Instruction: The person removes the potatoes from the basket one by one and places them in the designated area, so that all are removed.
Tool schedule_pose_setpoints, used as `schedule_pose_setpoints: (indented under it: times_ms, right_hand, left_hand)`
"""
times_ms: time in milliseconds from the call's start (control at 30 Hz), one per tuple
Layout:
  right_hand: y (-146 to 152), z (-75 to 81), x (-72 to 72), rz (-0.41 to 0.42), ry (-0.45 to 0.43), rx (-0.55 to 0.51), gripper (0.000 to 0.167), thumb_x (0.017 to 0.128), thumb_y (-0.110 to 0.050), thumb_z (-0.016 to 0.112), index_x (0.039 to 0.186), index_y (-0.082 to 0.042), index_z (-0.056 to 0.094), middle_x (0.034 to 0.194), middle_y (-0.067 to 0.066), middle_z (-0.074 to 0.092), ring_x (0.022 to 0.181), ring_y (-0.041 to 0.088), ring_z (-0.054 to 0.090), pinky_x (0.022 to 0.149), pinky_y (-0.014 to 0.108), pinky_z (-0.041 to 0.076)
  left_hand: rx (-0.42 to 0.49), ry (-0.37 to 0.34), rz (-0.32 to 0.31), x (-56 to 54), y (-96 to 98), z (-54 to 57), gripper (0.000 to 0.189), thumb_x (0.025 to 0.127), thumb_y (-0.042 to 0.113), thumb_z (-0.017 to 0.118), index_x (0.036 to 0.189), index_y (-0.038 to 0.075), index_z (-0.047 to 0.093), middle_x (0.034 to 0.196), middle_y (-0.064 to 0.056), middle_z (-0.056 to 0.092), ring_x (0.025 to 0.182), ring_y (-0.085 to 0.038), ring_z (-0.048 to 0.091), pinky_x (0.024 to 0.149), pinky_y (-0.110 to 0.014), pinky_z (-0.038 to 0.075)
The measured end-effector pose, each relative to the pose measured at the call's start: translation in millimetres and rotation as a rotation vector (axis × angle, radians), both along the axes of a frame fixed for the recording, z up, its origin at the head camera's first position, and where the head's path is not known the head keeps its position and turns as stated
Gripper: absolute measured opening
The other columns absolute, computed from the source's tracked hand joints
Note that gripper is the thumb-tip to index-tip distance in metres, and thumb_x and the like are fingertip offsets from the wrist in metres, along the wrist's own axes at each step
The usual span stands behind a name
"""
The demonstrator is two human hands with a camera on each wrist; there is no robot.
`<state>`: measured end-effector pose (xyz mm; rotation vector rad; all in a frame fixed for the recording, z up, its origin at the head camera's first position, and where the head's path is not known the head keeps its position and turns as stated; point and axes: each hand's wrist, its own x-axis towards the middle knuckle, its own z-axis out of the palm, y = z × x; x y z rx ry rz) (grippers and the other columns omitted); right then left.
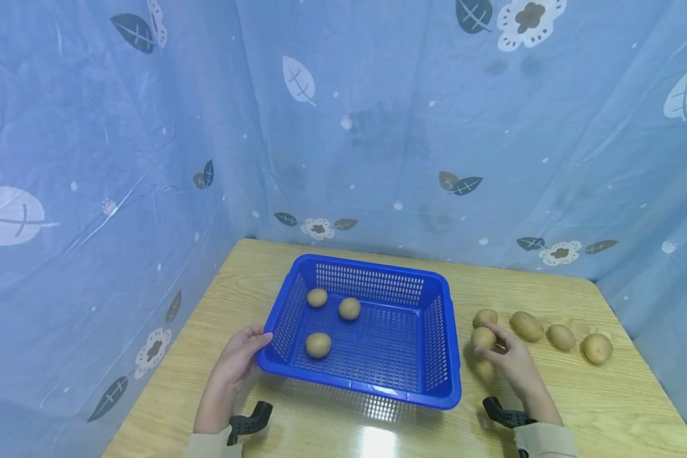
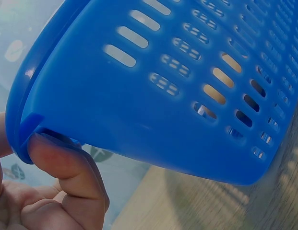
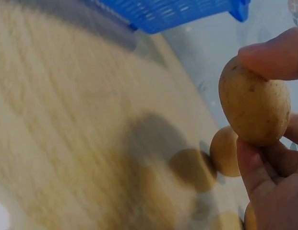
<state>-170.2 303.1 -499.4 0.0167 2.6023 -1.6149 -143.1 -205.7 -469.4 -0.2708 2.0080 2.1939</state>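
Note:
A blue plastic basket [image 1: 357, 388] with slotted walls stands on the table, with three potatoes inside: one small potato [image 1: 317, 298] at the far left, another potato [image 1: 350, 309] beside it, and a third potato [image 1: 318, 345] nearer the front. My left hand [image 1: 238, 357] grips the basket's front left corner by the rim, thumb and fingers on either side of it. To the right of the basket, my right hand [image 1: 512, 361] pinches a potato [image 3: 254, 103] between thumb and fingers. The right wrist view shows it raised above the table, its shadow below.
Beyond the right hand lies a loose row of potatoes: a potato [image 1: 485, 317], a longer potato [image 1: 527, 326], a small potato [image 1: 562, 337] and a potato [image 1: 597, 348] near the right edge. A blue patterned curtain [image 1: 378, 159] hangs behind the wooden table [image 1: 624, 407] and along its sides.

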Motion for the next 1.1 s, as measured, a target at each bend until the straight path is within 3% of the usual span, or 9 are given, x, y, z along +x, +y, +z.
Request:
schedule_pose_setpoints:
  times_ms: [100,167,333,400,733,1100]
  right_hand:
    - [2,-3.6,-0.6,-0.003,-0.008,0.032,0.069,0.088,-0.018,0.067,0.144,0.002,0.032,0.141,0.027,0.038,0.096,-0.017,0.041,0.08,0.008,0.042]
    - [2,-6.0,-0.6,-0.005,-0.017,0.045,0.069,0.087,-0.017,0.067,0.144,0.003,0.032,0.14,0.028,0.038,0.102,-0.009,0.046,0.08,0.007,0.041]
    - [3,-10.0,-1.0,-0.007,-0.047,0.085,0.07,0.086,-0.017,0.068,0.143,0.003,0.032,0.139,0.03,0.039,0.116,0.031,0.051,0.079,0.01,0.042]
    - [3,-11.3,-1.4,-0.005,-0.051,0.104,0.071,0.086,-0.016,0.068,0.144,0.003,0.031,0.139,0.03,0.039,0.118,0.037,0.049,0.078,0.011,0.043]
    - [5,-17.5,-1.7,0.003,-0.047,0.161,0.071,0.085,-0.013,0.068,0.142,0.006,0.031,0.135,0.032,0.043,0.109,0.03,0.055,0.074,0.017,0.047]
    - [4,-18.5,1.4,0.012,-0.051,0.194,0.069,0.084,-0.011,0.069,0.14,0.008,0.033,0.132,0.032,0.046,0.108,0.03,0.055,0.073,0.019,0.046]
  left_hand:
    - [0.003,0.0,0.003,-0.1,0.2,0.3,0.032,0.095,0.009,0.052,0.117,-0.011,0.041,0.096,-0.016,0.065,0.084,-0.022,0.067,0.07,-0.027,0.056]
    - [0.001,0.001,0.002,-0.1,0.5,0.3,0.033,0.095,0.009,0.052,0.117,-0.011,0.041,0.096,-0.016,0.065,0.084,-0.021,0.067,0.071,-0.027,0.056]
    - [0.0,0.006,-0.009,0.4,0.7,1.2,0.034,0.095,0.01,0.052,0.119,-0.012,0.039,0.095,-0.013,0.065,0.084,-0.019,0.067,0.071,-0.025,0.056]
    - [0.004,0.003,-0.008,0.5,0.7,1.9,0.035,0.095,0.01,0.052,0.119,-0.012,0.039,0.094,-0.011,0.065,0.083,-0.018,0.067,0.071,-0.025,0.056]
    - [-0.005,-0.015,0.004,0.4,0.7,2.1,0.035,0.095,0.01,0.053,0.119,-0.011,0.039,0.094,-0.01,0.065,0.084,-0.017,0.066,0.071,-0.025,0.056]
    - [-0.002,-0.011,0.004,0.5,0.8,2.9,0.035,0.095,0.01,0.053,0.12,-0.01,0.039,0.096,-0.012,0.065,0.084,-0.018,0.067,0.071,-0.025,0.056]
